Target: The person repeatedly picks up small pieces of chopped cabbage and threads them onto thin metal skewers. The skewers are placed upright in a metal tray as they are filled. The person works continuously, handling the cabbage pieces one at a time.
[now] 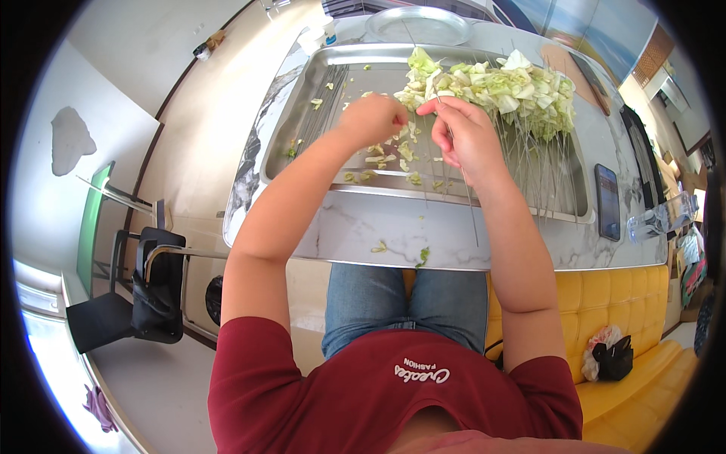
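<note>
Right hand (465, 140) grip: pinched on a thin metal skewer (460, 170), point up toward the cabbage pile (499, 87). Left hand (374, 117) grip: closed on a small cabbage piece (399, 121), just beside the skewer tip. Best done by keeping the skewer steady and pushing the piece on through its thick part, fingers clear of the point. Large steel tray (318, 163) on the bench (333, 227) holds loaded skewers at right, bare skewers (321, 98) at left, scraps between.

You hold a thin metal skewer (460, 178) that slants from the tray toward you, and a small pale green cabbage piece (406, 130) sits pinched near its top end.
</note>
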A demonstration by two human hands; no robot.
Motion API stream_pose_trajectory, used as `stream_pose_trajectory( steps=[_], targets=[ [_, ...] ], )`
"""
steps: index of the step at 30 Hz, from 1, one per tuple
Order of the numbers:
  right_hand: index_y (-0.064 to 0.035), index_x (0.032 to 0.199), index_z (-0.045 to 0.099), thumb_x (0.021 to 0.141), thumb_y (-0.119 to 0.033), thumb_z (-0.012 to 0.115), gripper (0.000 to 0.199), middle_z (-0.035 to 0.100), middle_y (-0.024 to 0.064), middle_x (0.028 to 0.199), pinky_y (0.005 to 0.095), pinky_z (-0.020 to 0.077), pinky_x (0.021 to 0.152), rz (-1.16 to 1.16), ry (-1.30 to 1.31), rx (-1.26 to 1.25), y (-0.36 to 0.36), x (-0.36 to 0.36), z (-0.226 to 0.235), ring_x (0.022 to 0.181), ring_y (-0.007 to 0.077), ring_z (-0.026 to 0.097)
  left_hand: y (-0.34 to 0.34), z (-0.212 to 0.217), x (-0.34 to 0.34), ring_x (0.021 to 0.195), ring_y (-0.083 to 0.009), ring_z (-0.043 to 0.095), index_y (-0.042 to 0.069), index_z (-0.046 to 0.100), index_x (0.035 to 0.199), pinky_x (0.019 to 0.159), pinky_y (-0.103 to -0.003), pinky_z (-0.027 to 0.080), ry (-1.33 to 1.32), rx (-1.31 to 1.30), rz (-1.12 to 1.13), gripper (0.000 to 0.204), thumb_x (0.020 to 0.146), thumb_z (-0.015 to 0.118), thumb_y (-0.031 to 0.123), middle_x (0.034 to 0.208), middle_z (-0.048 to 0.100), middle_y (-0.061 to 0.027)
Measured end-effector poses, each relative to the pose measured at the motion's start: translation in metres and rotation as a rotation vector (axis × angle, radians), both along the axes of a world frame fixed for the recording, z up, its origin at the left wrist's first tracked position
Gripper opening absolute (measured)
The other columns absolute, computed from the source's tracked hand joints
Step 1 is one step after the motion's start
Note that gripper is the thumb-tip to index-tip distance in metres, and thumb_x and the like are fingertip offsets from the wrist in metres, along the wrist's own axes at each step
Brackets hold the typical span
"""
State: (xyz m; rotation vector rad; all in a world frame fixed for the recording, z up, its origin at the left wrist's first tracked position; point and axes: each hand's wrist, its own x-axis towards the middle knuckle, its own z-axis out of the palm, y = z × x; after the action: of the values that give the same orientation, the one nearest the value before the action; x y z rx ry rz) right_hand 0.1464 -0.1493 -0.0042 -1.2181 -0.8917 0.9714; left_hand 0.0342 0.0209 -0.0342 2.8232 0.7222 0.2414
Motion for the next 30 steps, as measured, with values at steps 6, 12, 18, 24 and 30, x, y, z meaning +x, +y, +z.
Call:
stream_pose_trajectory(
  steps=[6,12,18,24,30],
  targets=[
    [-0.0019,0.097,0.063,0.098,-0.022,0.042,0.029,0.043,-0.0022,0.053,0.0230,0.0232,0.037,0.003,-0.005,-0.001,-0.001,0.001,0.001,0.041,0.0054,0.030,0.020,0.039,-0.027,0.076,-0.0170,0.067,0.007,0.072,0.091,0.069,-0.029,0.053,-0.414,-0.322,0.171,0.018,0.078,0.070,0.018,0.082,0.071,-0.0079],
    [-0.0022,0.097,0.063,0.098,-0.020,0.041,0.028,0.043,-0.0022,0.053,0.0230,0.0231,0.037,0.002,0.002,0.007,0.001,0.002,-0.002,0.041,0.0055,0.030,-0.009,0.032,-0.030,0.074,-0.0221,0.066,0.007,0.070,0.090,0.068,-0.032,0.052,-0.234,-0.274,-0.093,0.014,0.077,0.069,0.013,0.081,0.070,-0.0089],
    [0.0002,0.102,0.060,0.096,-0.015,0.040,0.026,0.040,-0.0025,0.055,0.0208,0.0224,0.036,0.009,-0.004,-0.002,0.002,-0.001,-0.002,0.041,0.0037,0.027,-0.022,-0.007,-0.013,0.075,-0.0281,0.065,0.004,0.070,0.083,0.068,-0.037,0.052,-0.013,-0.016,-0.199,0.014,0.077,0.072,0.017,0.080,0.068,-0.0109],
    [0.0002,0.102,0.060,0.096,-0.014,0.040,0.026,0.041,-0.0027,0.054,0.0209,0.0221,0.036,-0.004,-0.010,0.007,0.000,-0.001,0.000,0.041,0.0038,0.027,-0.032,-0.004,-0.011,0.073,-0.0272,0.065,0.003,0.069,0.081,0.066,-0.037,0.051,0.076,-0.048,-0.163,0.017,0.075,0.073,0.018,0.078,0.068,-0.0098],
    [-0.0002,0.102,0.061,0.097,-0.016,0.040,0.026,0.041,-0.0027,0.054,0.0211,0.0220,0.036,-0.005,0.000,0.012,0.001,0.002,-0.002,0.041,0.0039,0.027,-0.026,-0.011,-0.007,0.071,-0.0265,0.066,0.003,0.070,0.086,0.067,-0.036,0.052,0.023,-0.052,-0.089,0.018,0.075,0.073,0.018,0.078,0.069,-0.0119]
  ],
)
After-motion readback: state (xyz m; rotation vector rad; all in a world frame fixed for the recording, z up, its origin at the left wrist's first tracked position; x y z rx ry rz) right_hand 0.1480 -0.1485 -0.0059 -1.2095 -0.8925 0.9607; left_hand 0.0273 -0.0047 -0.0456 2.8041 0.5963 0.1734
